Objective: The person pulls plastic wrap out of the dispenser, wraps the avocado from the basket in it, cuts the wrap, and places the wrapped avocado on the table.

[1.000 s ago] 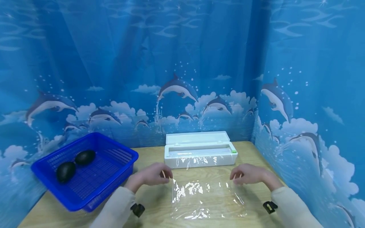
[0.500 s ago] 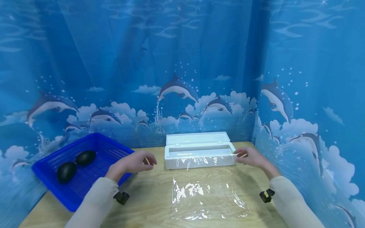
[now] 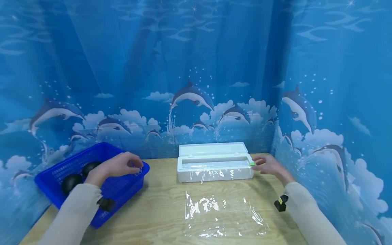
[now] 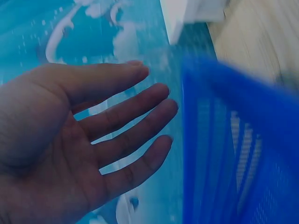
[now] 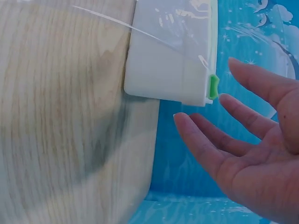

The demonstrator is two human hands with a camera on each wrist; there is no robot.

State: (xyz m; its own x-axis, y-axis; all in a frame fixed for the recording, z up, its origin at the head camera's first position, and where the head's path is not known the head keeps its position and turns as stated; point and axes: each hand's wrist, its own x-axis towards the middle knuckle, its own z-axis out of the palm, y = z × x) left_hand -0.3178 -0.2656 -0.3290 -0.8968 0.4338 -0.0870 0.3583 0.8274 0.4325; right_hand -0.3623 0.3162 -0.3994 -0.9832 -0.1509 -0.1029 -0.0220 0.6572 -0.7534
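Observation:
My left hand [image 3: 117, 165] hovers over the blue plastic basket [image 3: 122, 195], its fingers loosely spread and holding nothing. Inside the basket lie two black, glossy, egg-shaped things [image 3: 71, 183], one partly hidden by the left forearm. A white cling film dispenser box [image 3: 214, 175] stands at the back with its lid up. Beside its right end is my right hand [image 3: 268, 165], fingers relaxed, close to the small green cutter slide [image 5: 213, 87]. The right wrist view shows a gap between fingertips and slide. Clear film [image 3: 220, 217] lies across the wooden table from the box's front.
The basket's rim [image 4: 187, 140] rises near the left fingertips in the left wrist view. A blue dolphin-print curtain [image 3: 196, 68] hangs behind and to the right of the table. The table's right edge [image 5: 154, 154] runs close to the dispenser's end.
Both hands have let go of the film's near corners. The left hand has moved left, over the basket. The right hand has moved up to the dispenser's right end. The film stays flat.

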